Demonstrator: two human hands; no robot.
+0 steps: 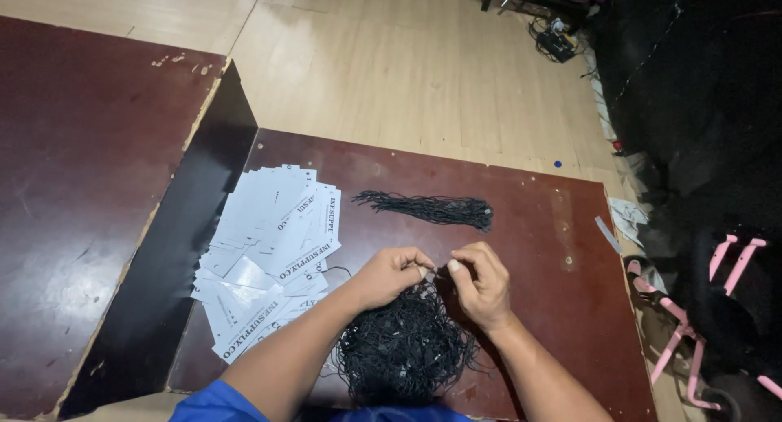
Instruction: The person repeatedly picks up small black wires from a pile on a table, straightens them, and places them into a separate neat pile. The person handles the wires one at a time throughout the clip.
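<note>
Looking down on a dark red-brown table [554, 226] sitting on a pale wood floor [407, 63], with a second, bigger table [81, 145] of the same colour off past its left edge. Biggest thing on the near table is a fanned-out stack of white card tags [269, 251] along the left edge, some with black print. Next is a tangled heap of black strings [403, 349] at the near edge, right between the forearms. Further back, toward the far edge, lies a tidier bundle of black strings [428, 208], stretched out sideways. Both hands sit just above the heap, fingertips nearly touching. The left hand [391, 274] is closed in a pinch, and the right hand [481, 283] is pinched shut too, probably on one thin black string, though it's too fine to be sure.
</note>
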